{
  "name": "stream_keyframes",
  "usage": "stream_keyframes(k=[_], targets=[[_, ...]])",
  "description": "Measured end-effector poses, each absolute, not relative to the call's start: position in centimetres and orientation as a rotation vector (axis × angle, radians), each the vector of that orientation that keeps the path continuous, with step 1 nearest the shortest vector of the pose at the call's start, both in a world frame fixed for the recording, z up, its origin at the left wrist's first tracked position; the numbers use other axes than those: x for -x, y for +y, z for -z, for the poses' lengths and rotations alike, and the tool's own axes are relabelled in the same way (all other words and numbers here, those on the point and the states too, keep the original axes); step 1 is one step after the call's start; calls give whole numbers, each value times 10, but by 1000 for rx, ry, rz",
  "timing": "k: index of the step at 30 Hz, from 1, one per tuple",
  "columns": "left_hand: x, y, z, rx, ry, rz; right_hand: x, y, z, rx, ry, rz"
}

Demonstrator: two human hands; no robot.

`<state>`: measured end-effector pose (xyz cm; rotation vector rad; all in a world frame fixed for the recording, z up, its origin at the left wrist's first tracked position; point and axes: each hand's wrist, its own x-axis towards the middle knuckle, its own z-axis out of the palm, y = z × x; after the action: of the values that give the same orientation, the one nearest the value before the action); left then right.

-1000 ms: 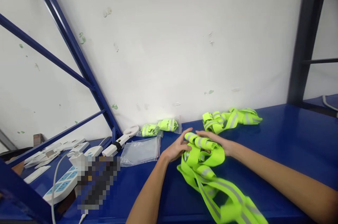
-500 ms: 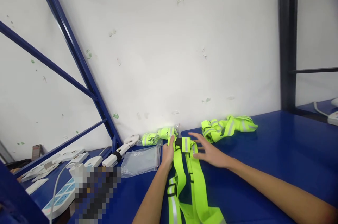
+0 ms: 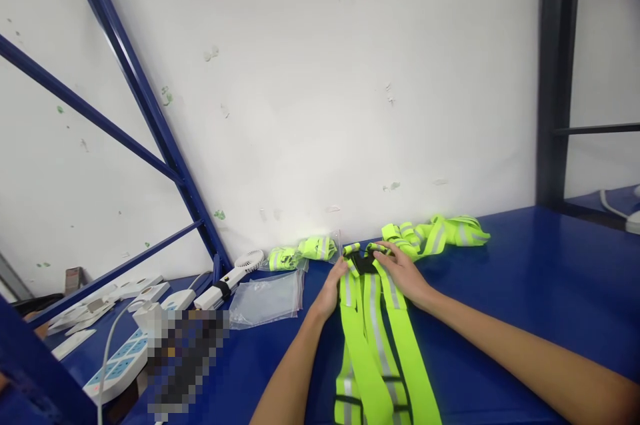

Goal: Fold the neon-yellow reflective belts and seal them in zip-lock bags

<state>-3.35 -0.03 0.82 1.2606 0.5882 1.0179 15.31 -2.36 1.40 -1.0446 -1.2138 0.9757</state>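
Gripping a reflective harness by its top end, right of the clear bags

From the head camera, the flat clear bags lie on the blue worktop. Right of those bags, both hands are closed on the top of the yellow-green harness: the left hand, nearer the bags, pinches its left edge, while the right hand, farther from them, curls its fingers over the right edge. Some fingertips are hidden. Between the hands sits a black piece of the harness. Its long straps, striped with silver, run down toward the person, side by side and partly overlapping, farther forward than the bags.

Just behind the bags lie two rolled yellow-green bundles in clear packaging. Well to the right of the bags, and behind the right hand, a loose heap of similar straps rests near the white wall. Just left of the bags is a white handheld fan with a black band. Farther left of them stands a white power strip with blue sockets; a patch between it and the bags is pixelated.
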Motion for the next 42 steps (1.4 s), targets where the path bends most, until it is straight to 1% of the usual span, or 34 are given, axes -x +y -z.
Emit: stream_keyframes(k=[4, 8, 10, 15, 19, 21, 26, 36, 42], targets=[[34, 0, -12, -1444, 644, -989, -146, -32, -22, 989, -899, -1234], [36, 5, -8, -1431, 669, -986, -141, -42, -30, 927, -839, -1492], [36, 6, -5, -1427, 717, -998, -140, -44, -31, 973, -817, -1526], [31, 6, -4, -1548, 800, -1089, -141, -44, -28, 1036, -840, -1481], [31, 12, -3, -1615, 896, -1263, -140, -46, -29, 889, -906, -1642], [33, 15, -1, -1612, 968, -1332, -138, -48, -30, 789, -938, -1669], [36, 18, -1, -1512, 1004, -1366, -138, -51, -32, 617, -994, -1724], [35, 5, -16, -1496, 771, -1167, -142, -34, -17, 785, -1058, -1548], [28, 1, -15, -1479, 796, -1162, -141, -32, -10, 852, -1225, -1256]])
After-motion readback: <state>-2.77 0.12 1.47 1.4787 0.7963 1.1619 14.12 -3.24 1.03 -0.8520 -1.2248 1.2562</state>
